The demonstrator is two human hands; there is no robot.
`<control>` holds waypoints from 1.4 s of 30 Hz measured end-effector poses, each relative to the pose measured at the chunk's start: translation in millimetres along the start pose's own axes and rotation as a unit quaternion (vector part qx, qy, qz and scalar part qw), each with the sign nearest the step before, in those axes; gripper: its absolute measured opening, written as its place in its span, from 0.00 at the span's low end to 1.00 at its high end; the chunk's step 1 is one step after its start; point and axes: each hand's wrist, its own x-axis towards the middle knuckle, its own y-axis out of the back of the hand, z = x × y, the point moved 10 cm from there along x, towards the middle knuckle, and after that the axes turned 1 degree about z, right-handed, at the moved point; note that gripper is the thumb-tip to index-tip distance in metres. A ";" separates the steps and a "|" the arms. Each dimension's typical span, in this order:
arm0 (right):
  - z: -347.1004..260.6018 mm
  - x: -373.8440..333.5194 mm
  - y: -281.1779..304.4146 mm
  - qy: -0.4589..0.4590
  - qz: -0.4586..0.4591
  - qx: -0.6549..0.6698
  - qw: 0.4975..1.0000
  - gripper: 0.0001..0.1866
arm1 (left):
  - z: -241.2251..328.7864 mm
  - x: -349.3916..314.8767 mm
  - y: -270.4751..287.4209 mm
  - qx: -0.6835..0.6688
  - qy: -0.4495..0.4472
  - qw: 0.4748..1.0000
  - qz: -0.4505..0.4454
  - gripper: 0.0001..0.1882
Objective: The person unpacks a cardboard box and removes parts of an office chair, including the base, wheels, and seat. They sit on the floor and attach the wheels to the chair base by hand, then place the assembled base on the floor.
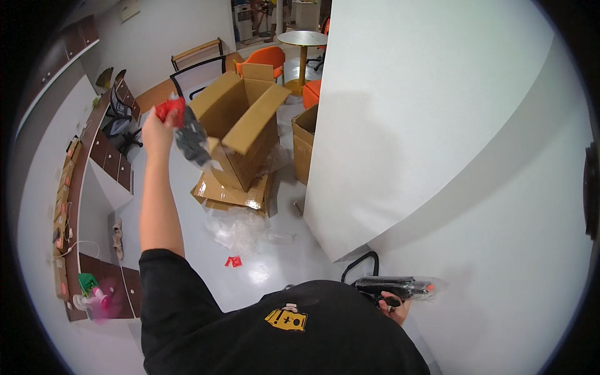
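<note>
My left hand [157, 132] is raised at the left, its fingers closed on a crumpled red packet [172, 111]. A clear plastic bag with something dark grey inside [192, 142] hangs beside the packet, in front of the open cardboard box [245, 140]; whether I grip the bag too is hard to see. Low on the right, my right hand [396, 309] is wrapped round a long black part in clear plastic [400, 287], with an orange spot near its end. A black curved tube [360, 261] rises beside that part. My body hides some of the right arm.
Flattened cardboard [231, 192] lies under the box, with clear wrapping [236, 228] and red scraps [233, 261] on the floor. A white partition [400, 125] stands close on the right. Left are a long desk [84, 206] and a pink fan [103, 301]; orange chairs [262, 59] stand behind.
</note>
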 end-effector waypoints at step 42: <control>90.4 -45.9 -35.2 0.092 -0.564 0.279 0.771 0.16 | 389.2 -1011.2 410.9 0.184 0.810 0.543 -0.123 0.19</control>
